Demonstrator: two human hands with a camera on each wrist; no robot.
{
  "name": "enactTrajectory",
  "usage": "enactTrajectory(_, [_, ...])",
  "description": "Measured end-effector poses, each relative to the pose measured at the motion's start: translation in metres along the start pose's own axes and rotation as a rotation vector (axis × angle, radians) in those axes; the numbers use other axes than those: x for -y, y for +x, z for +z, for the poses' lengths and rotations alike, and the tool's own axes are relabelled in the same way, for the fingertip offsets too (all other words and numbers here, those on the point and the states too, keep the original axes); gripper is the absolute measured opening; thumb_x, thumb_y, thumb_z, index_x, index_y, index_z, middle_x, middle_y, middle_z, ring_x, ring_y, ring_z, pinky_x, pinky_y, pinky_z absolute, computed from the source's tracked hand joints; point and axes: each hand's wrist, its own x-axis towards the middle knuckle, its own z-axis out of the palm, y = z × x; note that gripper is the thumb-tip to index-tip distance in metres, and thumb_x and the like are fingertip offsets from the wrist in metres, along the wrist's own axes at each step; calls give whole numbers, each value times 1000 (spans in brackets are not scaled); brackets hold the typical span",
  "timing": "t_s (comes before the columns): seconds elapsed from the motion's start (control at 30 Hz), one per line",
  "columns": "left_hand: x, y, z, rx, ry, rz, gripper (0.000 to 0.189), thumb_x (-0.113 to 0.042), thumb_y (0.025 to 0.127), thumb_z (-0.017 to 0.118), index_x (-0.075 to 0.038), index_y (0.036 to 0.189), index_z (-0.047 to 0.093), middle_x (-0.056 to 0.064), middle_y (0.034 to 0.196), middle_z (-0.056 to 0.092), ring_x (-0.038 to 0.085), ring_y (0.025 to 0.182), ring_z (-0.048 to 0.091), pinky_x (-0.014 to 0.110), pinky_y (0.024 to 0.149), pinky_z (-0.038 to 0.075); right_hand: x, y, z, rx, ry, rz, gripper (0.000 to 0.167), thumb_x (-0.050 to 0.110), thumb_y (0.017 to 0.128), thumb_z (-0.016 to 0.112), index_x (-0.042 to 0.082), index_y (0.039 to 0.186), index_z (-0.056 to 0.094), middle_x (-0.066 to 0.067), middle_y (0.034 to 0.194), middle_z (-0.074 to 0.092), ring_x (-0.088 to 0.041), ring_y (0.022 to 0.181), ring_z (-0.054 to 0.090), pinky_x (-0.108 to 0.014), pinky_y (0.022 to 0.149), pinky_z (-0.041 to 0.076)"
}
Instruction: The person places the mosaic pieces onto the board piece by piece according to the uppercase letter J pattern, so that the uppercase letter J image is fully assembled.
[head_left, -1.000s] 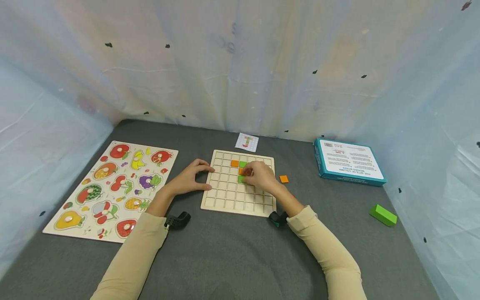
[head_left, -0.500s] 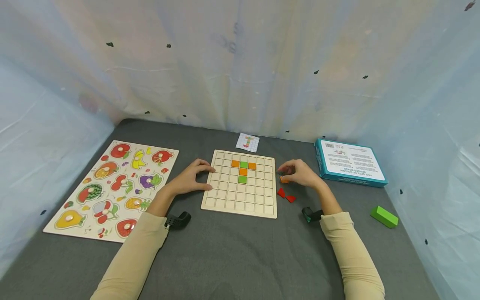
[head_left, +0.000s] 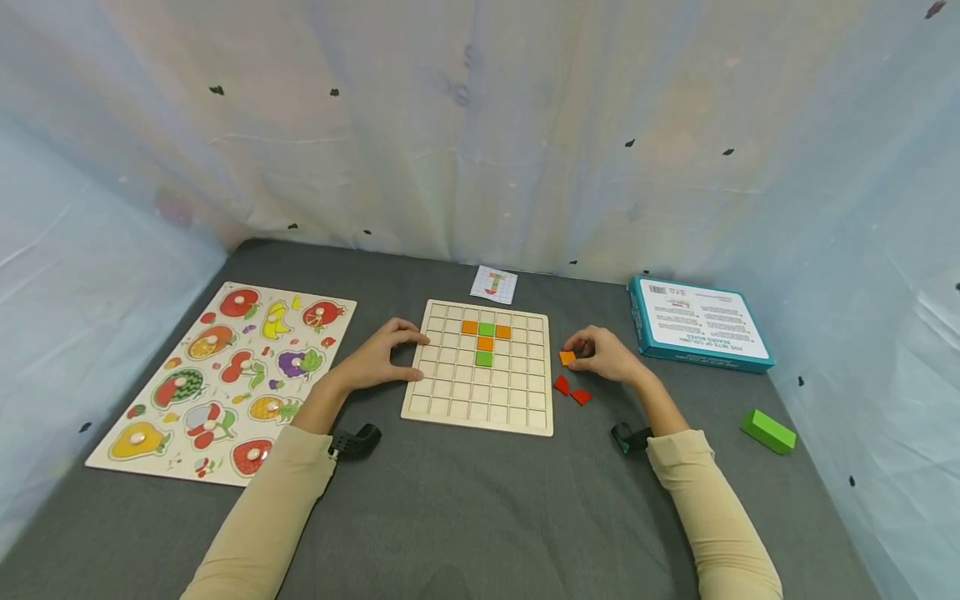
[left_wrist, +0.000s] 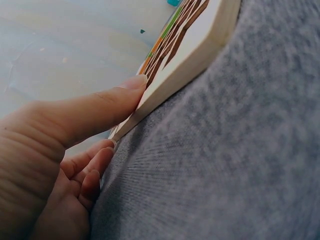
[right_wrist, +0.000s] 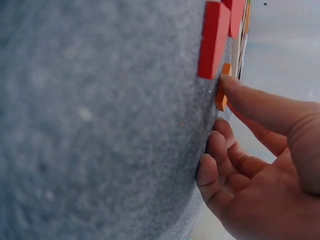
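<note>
Pinches the small flat orange square tile [head_left: 567, 357] with the right hand [head_left: 606, 357], likely by the sides for a sure hold, just past the right edge of the pale square wooden grid board [head_left: 441, 391]. Touches that board's left edge with the spread-out left hand [head_left: 375, 358], maybe to stop sliding. In the right wrist view, hard to see the fingertip behind the thumb, or all of the cut-off red wedge-shaped piece [right_wrist: 235, 20].

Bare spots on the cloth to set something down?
Roomy: gray cloth between both beige sleeves, nearside of the pale wooden grid board. Smaller: between right sleeve, teal-and-white printed box and green rectangular block. Crowded: off the board's right edge, with right hand, orange square tile, two flat red pieces.
</note>
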Motion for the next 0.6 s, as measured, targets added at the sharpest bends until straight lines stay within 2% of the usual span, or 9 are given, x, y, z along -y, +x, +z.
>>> enactTrajectory(0.23, [1, 0, 0, -1, -3, 0, 57, -21, 83, 83, -5, 133, 62, 16, 135, 44, 37, 129, 41, 59, 107, 31, 3, 0, 1, -15, -4, 2, 20, 2, 86, 77, -3, 105, 70, -17, 99, 60, -29, 86, 52, -39, 76, 44])
enactTrajectory(0.6, [3, 1, 0, -2, -9, 2, 56, -21, 83, 83, -5, 133, 62, 16, 135, 44, 37, 129, 41, 59, 107, 32, 6, -1, 1, -17, 39, 51, 20, -1, 85, 77, -2, 100, 64, -13, 93, 60, -26, 82, 52, -36, 72, 45])
